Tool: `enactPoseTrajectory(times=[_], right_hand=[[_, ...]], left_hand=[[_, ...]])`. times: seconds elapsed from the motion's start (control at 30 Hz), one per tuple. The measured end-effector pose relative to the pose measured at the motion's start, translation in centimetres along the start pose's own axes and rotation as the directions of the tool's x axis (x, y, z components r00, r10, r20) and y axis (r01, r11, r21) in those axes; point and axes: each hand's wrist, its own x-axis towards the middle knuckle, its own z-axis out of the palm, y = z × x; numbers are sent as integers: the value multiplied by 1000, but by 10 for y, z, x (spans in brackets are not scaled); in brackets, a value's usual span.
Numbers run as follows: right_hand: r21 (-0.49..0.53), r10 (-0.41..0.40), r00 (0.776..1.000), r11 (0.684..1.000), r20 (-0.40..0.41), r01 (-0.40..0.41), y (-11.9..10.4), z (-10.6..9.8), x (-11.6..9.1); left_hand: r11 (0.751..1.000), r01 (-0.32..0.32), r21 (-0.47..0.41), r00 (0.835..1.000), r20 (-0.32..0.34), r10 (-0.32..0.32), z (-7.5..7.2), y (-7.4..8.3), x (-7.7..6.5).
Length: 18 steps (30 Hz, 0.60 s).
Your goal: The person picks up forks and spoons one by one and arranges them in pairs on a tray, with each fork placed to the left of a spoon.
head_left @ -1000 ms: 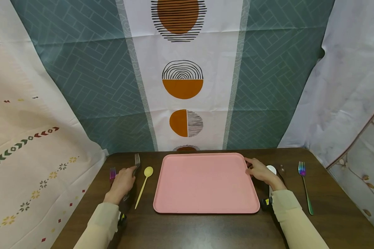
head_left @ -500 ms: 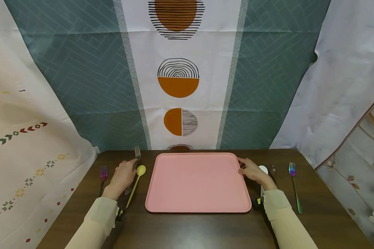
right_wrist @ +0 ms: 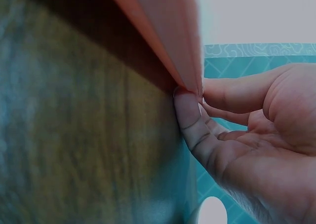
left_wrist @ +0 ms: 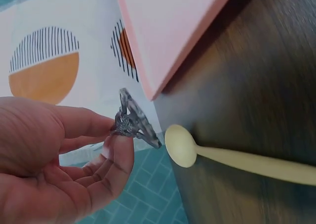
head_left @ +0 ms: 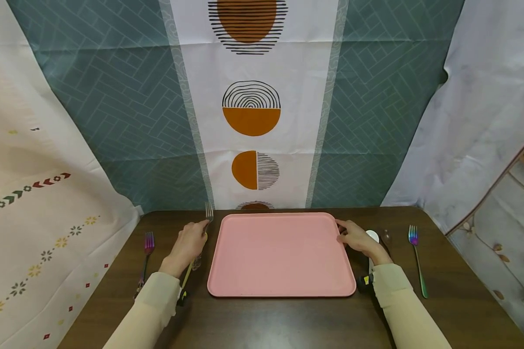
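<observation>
My left hand (head_left: 188,245) pinches a silver fork (head_left: 209,212) whose tines point away, toward the back edge of the table. In the left wrist view the fork's ornate dark handle end (left_wrist: 132,121) sticks out from between thumb and fingers; its middle is hidden by the hand. Below that hand lies a yellow spoon (left_wrist: 181,146), partly covered in the head view. My right hand (head_left: 358,240) grips the right edge of a pink rectangular tray (head_left: 281,257), near its far corner. The right wrist view shows thumb and fingers pinching the tray's rim (right_wrist: 185,51).
Left of my left arm lies a purple fork (head_left: 149,245). Right of my right hand are a white spoon (head_left: 372,236), a dark spoon (head_left: 385,237) and a rainbow-coloured fork (head_left: 413,237). They lie on a dark wooden table (head_left: 270,322), with a patterned cloth (head_left: 174,145) hanging behind.
My left hand has carried the silver fork to the right, away from the purple fork, over the yellow spoon and closer to the tray. My right hand keeps its place at the tray's edge.
</observation>
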Motion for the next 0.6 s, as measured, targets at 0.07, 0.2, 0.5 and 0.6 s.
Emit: enactPoseTrajectory(times=[0.07,0.2,0.5,0.6], right_hand=[[-1,2,1000,1000,-5,-2,1,0,0],[-6,0,1000,1000,-8,0,2,1,1],[-4,-4,1000,1000,-12,4,4,1,1],[-2,-14,1000,1000,-14,14,4,2,2]], left_hand=[[1000,-1,2,1000,5,1,1,3,1],[1000,-4,7,1000,10,4,3,9,3],[1000,-22,4,1000,6,22,11,16,4],[999,-33,9,999,3,33,13,19,4]])
